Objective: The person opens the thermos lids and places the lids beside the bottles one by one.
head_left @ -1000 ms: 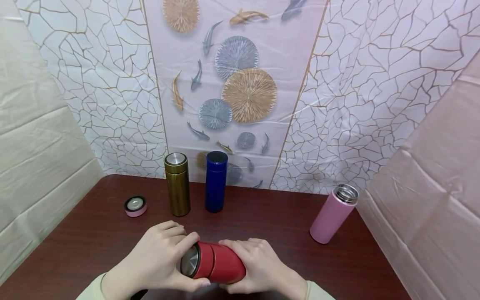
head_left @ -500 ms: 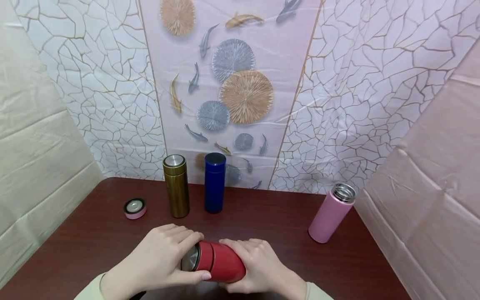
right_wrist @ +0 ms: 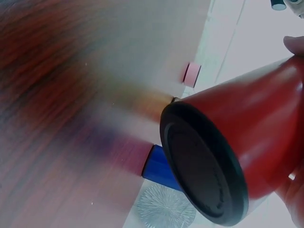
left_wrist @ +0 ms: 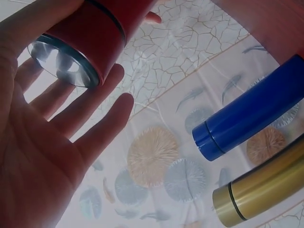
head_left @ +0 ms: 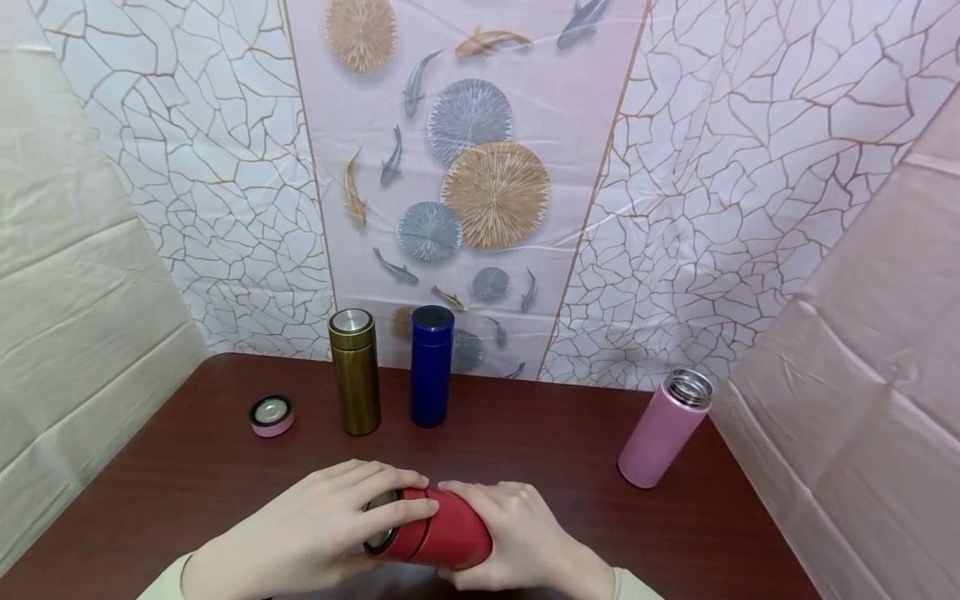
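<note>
My right hand (head_left: 521, 533) grips the body of a red thermos (head_left: 461, 533), which lies tilted with its lid toward the left. Around the lid (head_left: 408, 537), with its silver top, is my left hand (head_left: 315, 521). Its fingers stretch across the lid in the head view. In the left wrist view those fingers (left_wrist: 90, 111) are spread and mostly straight beside the silver lid top (left_wrist: 61, 64); whether they press on it is unclear. A thin dark seam runs between lid and body. The right wrist view shows the black base (right_wrist: 202, 164) of the thermos.
A gold thermos (head_left: 356, 379) and a blue thermos (head_left: 431, 371) stand at the back of the brown table (head_left: 547, 433). To the left lies a pink lid (head_left: 272, 417), upside down. At the right is a lidless pink thermos (head_left: 663, 433). Patterned cloth hangs behind.
My left hand has loosened from its grip on the lid; its fingers now extend further right across it. My right hand and the red thermos have stayed nearly still.
</note>
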The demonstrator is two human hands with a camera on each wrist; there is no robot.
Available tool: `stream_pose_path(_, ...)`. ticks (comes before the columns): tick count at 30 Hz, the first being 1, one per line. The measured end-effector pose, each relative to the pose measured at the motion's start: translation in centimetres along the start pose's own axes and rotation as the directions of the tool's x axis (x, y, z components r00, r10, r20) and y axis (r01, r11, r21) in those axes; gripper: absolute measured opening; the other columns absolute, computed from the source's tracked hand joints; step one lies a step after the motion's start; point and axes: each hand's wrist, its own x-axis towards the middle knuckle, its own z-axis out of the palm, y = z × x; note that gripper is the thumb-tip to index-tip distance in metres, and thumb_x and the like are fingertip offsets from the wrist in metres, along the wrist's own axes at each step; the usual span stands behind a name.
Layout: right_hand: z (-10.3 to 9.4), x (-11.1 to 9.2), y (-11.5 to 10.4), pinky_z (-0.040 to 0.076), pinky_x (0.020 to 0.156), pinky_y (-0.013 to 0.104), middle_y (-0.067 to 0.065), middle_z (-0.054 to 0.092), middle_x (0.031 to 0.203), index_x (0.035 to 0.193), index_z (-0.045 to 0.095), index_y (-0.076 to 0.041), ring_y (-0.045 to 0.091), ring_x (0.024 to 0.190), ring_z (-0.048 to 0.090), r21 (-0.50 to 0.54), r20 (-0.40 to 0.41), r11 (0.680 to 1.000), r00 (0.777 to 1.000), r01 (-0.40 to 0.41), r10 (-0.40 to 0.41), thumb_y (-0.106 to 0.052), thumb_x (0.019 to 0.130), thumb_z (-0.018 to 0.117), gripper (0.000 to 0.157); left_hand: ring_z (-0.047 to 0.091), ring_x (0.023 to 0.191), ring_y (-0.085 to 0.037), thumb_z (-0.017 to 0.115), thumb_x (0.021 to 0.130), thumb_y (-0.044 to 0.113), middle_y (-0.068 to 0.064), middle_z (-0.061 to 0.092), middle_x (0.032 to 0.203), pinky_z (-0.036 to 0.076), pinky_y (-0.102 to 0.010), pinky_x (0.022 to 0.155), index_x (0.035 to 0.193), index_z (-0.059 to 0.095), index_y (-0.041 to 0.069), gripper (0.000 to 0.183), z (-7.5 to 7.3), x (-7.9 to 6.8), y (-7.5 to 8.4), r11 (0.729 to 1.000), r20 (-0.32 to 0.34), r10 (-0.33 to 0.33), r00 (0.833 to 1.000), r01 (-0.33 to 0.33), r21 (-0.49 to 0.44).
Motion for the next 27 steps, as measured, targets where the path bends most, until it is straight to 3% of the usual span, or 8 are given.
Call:
stream_pose_path(3, 0.1, -0.1, 0.0, 0.053, 0.069, 0.020, -0.009, 0.071, 0.111, 0.134, 0.060, -0.016, 0.002, 0.079, 0.065, -0.014, 0.008, 1.000, 1.000, -0.003, 0.003, -0.058, 0.063, 0.085, 0.087, 0.059, 0.113, -0.013, 0.079, 0.087, 0.038, 0.004, 0.060, 0.129, 0.053, -0.037, 0.091, 0.142, 0.057, 0.026, 0.061, 0.0, 0.0, 0.0, 1.000, 0.009, -0.005, 1.000, 0.005, -0.013)
stream_pose_path(10, 0.0, -0.1, 0.4, 0.053, 0.070, 0.019, -0.007, 0.072, 0.110, 0.135, 0.059, -0.014, 0.004, 0.078, 0.066, -0.051, -0.012, 0.998, 1.000, 0.023, -0.024, -0.060, 0.065, 0.083, 0.088, 0.062, 0.107, -0.014, 0.087, 0.075, 0.035, 0.003, 0.060, 0.129, 0.053, -0.035, 0.088, 0.137, 0.061, 0.023, 0.068, 0.1, 0.3, -0.4, 1.000, -0.045, 0.019, 0.999, -0.018, 0.021)
stream_pose_path(20, 0.0, -0.2, 0.7, 0.052, 0.066, 0.018, -0.009, 0.072, 0.106, 0.134, 0.060, -0.016, 0.002, 0.076, 0.065, -0.059, -0.009, 0.998, 1.000, 0.004, -0.004, -0.060, 0.062, 0.084, 0.087, 0.062, 0.093, -0.011, 0.087, 0.069, 0.050, 0.008, 0.064, 0.116, 0.053, -0.031, 0.080, 0.127, 0.066, 0.024, 0.067, 0.6, 0.7, -0.8, 0.997, -0.043, -0.066, 0.997, 0.068, 0.033)
stream_pose_path(27, 0.1, -0.3, 0.9, 0.052, 0.066, 0.018, -0.009, 0.072, 0.102, 0.132, 0.062, -0.014, 0.002, 0.075, 0.064, -0.050, 0.002, 0.999, 1.000, 0.007, -0.007, -0.058, 0.062, 0.085, 0.086, 0.054, 0.074, -0.002, 0.078, 0.075, 0.065, 0.015, 0.060, 0.096, 0.049, -0.023, 0.068, 0.119, 0.068, 0.020, 0.063, 1.2, 0.6, -0.8, 0.988, -0.077, -0.152, 0.985, 0.154, 0.024)
